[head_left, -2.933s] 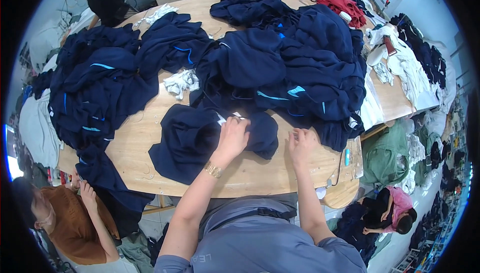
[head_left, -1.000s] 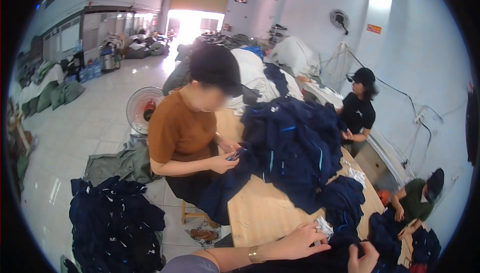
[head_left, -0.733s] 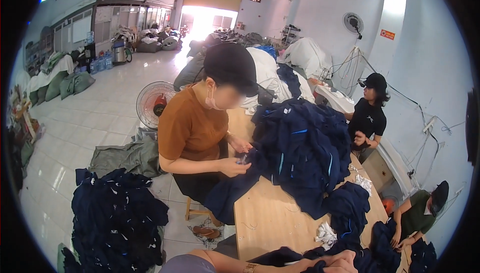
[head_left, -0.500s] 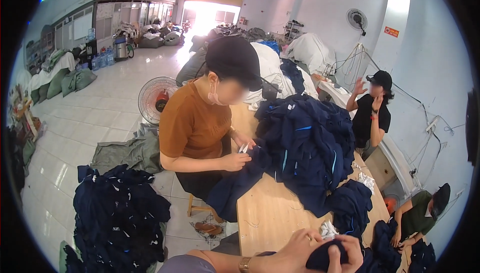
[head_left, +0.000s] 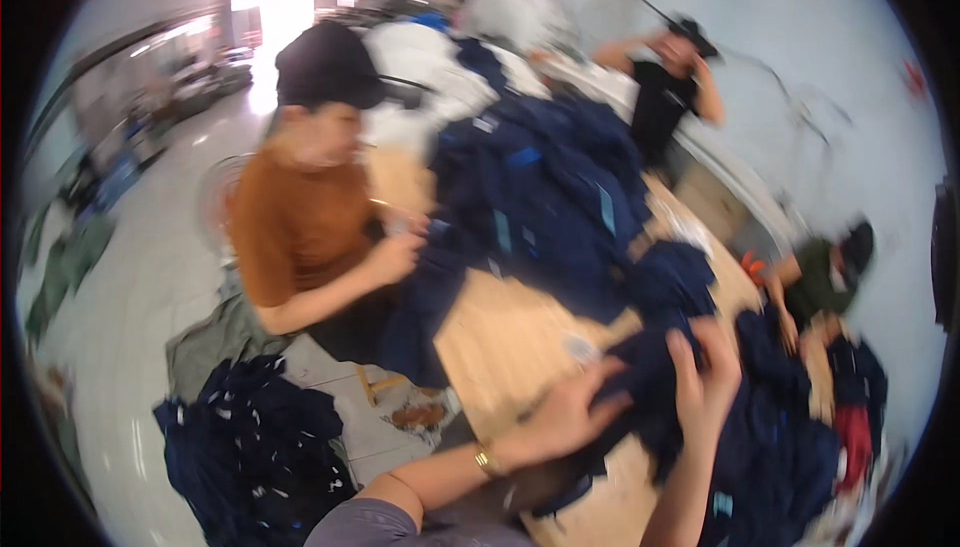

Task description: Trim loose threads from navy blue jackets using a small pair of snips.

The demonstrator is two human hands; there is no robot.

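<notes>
A navy garment [head_left: 640, 372] lies over the table between my two hands, its outline softened by motion blur. My left hand [head_left: 560, 419], with a gold watch at the wrist, reaches in over its near left side, thumb and fingers apart. At its right side, my right hand [head_left: 708, 387] is raised, thumb and fingers pointing up with a gap between them. Cloth shows behind and between the hands; a light touch on it cannot be ruled out. Just beyond my left fingers is a small whitish bundle [head_left: 580, 349], too blurred to name.
A big heap of navy garments [head_left: 540, 197] covers the far part of the wooden table [head_left: 500, 337]. Across on the left, a person in brown [head_left: 300, 227] handles navy cloth. Two others work at right. More navy cloth [head_left: 255, 447] is piled on the floor at left.
The view has swung right and down. My hands, earlier close together on bunched navy cloth at the lower edge, are now farther apart with fingers spread, and the cloth lies looser between them.
</notes>
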